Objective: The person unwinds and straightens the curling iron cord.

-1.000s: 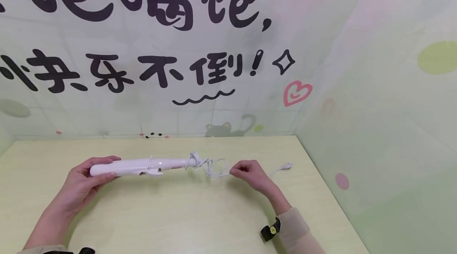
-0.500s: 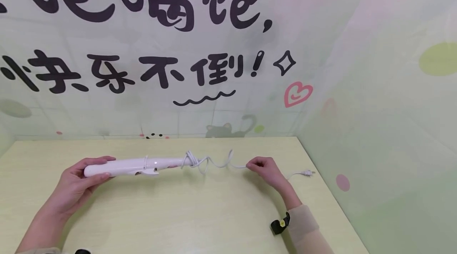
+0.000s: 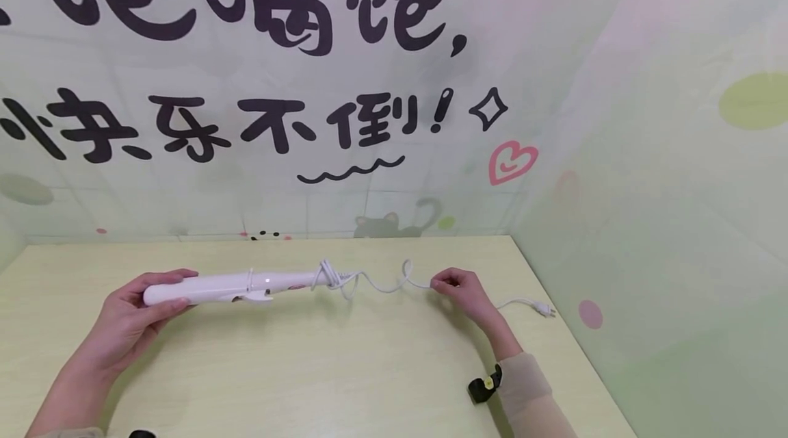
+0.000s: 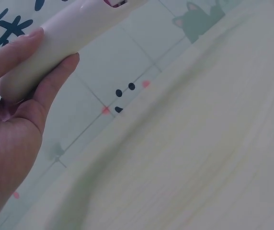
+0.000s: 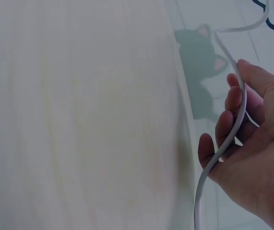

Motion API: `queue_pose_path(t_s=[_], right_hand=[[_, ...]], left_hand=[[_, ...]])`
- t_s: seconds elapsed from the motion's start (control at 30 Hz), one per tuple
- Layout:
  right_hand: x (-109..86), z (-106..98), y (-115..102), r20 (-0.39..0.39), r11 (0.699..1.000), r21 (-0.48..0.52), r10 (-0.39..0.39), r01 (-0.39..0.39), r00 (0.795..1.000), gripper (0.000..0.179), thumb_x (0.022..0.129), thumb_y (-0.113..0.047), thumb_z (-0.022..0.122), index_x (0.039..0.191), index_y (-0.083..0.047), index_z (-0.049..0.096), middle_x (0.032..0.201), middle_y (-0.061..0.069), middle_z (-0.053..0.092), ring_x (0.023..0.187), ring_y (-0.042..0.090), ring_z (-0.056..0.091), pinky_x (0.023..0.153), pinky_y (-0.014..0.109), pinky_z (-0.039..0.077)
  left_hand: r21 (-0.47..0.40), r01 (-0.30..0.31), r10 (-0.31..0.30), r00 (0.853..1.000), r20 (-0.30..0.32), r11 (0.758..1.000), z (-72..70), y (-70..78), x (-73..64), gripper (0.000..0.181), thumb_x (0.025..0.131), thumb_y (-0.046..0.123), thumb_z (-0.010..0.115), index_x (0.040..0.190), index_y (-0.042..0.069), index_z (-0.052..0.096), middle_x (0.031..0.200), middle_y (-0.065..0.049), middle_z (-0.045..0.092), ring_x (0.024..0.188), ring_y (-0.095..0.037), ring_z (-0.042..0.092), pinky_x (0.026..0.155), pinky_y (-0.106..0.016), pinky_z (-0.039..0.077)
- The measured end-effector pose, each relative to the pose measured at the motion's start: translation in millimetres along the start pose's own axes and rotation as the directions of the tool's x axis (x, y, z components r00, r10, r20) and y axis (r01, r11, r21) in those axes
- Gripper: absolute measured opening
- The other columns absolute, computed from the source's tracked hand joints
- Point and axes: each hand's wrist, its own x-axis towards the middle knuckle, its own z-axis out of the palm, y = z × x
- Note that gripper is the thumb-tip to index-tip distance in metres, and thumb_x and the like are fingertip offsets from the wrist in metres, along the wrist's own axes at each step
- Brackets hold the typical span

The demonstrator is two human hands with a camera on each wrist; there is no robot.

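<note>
A white curling iron is held nearly level over the table, its small lever facing down and to the right. My left hand grips its thick, rounded end, thumb on the near side and fingers behind. White cord is looped round the thin right end, then runs in loose curls to my right hand, which pinches it between thumb and forefinger. In the right wrist view the cord crosses the palm of that hand. Past the right hand, the two-pin plug hangs at the cord's free end.
A pale wooden table spreads beneath both hands. Behind it stands a wall with large dark lettering and cartoon drawings. Another pale green wall borders the table's right side.
The right hand has moved right, drawing the cord out, so its bunched loops have become longer, looser curls. The plug has shifted right. The left hand has moved slightly left with the curling iron.
</note>
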Motion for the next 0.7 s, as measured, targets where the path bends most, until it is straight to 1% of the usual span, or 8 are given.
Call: queue_pose_path(t_s=[0.1,0.17,0.3,0.4,0.53,0.63,0.7], right_hand=[[0.5,2.5,-2.5,-0.004,1.0,0.007,0.019,-0.019,1.0,0.018,0.099,-0.011,0.069,0.105,0.006,0.073,0.096,0.008,0.073,0.087,0.014,0.061,0.077,0.026,0.052],[-0.6,4.2,-7.6,0.0,0.999,0.016,0.031,-0.031,1.0,0.021,0.101,-0.01,0.066,0.107,0.009,0.071,0.097,0.012,0.073,0.089,0.017,0.062,0.078,0.029,0.053],[-7.7,5.6,-30.0,0.023,0.999,0.03,0.02,-0.021,1.0,0.024,0.104,-0.007,0.061,0.111,0.015,0.068,0.103,0.021,0.073,0.098,0.026,0.066,0.085,0.03,0.054],[-10.9,7.7,-44.0,0.026,0.998,0.039,-0.041,0.04,0.999,0.024,0.104,-0.004,0.058,0.113,0.017,0.066,0.107,0.025,0.072,0.103,0.031,0.067,0.089,0.028,0.055],[-3.8,14.7,-42.9,0.041,0.988,0.074,-0.139,0.136,0.989,0.027,0.105,-0.005,0.056,0.119,0.018,0.063,0.112,0.028,0.07,0.104,0.036,0.066,0.092,0.032,0.057],[1.5,21.0,-43.7,0.068,0.976,0.133,-0.184,0.174,0.981,0.031,0.106,-0.007,0.056,0.126,0.016,0.06,0.118,0.029,0.068,0.108,0.039,0.066,0.096,0.035,0.058],[2.3,25.1,-49.2,0.083,0.966,0.179,-0.204,0.186,0.976,0.033,0.106,-0.007,0.056,0.13,0.015,0.058,0.12,0.03,0.067,0.11,0.042,0.066,0.098,0.037,0.059]], left_hand=[[-0.004,-0.005,0.005,1.0,0.001,1.0,-0.2,0.5,0.0,0.053,0.09,-0.035,0.041,0.127,-0.006,0.067,0.128,-0.013,0.069,0.114,-0.02,0.066,0.094,-0.033,0.057],[-0.008,-0.004,0.004,1.0,-0.002,1.0,-0.5,1.2,-0.6,0.053,0.09,-0.035,0.042,0.127,-0.006,0.067,0.128,-0.013,0.069,0.114,-0.02,0.065,0.094,-0.034,0.057],[0.0,-0.002,0.002,1.0,-0.008,1.0,-1.3,2.0,-2.1,0.053,0.091,-0.034,0.042,0.127,-0.006,0.067,0.127,-0.013,0.069,0.113,-0.019,0.065,0.094,-0.034,0.057],[0.002,-0.001,0.001,1.0,-0.009,1.0,-1.8,2.2,-2.9,0.053,0.091,-0.034,0.042,0.128,-0.006,0.067,0.127,-0.013,0.069,0.113,-0.019,0.065,0.094,-0.034,0.058],[-0.002,0.001,-0.001,1.0,-0.015,1.0,-2.0,2.4,-3.4,0.053,0.091,-0.034,0.042,0.128,-0.006,0.066,0.127,-0.013,0.069,0.114,-0.019,0.065,0.094,-0.034,0.058],[-0.002,0.002,-0.002,1.0,-0.018,1.0,-2.2,2.6,-3.7,0.053,0.091,-0.034,0.042,0.128,-0.006,0.066,0.128,-0.013,0.069,0.114,-0.019,0.065,0.093,-0.034,0.058],[-0.002,0.001,-0.001,1.0,-0.018,1.0,-2.1,2.7,-3.7,0.052,0.091,-0.034,0.042,0.128,-0.006,0.066,0.128,-0.013,0.069,0.114,-0.019,0.065,0.093,-0.034,0.058]])
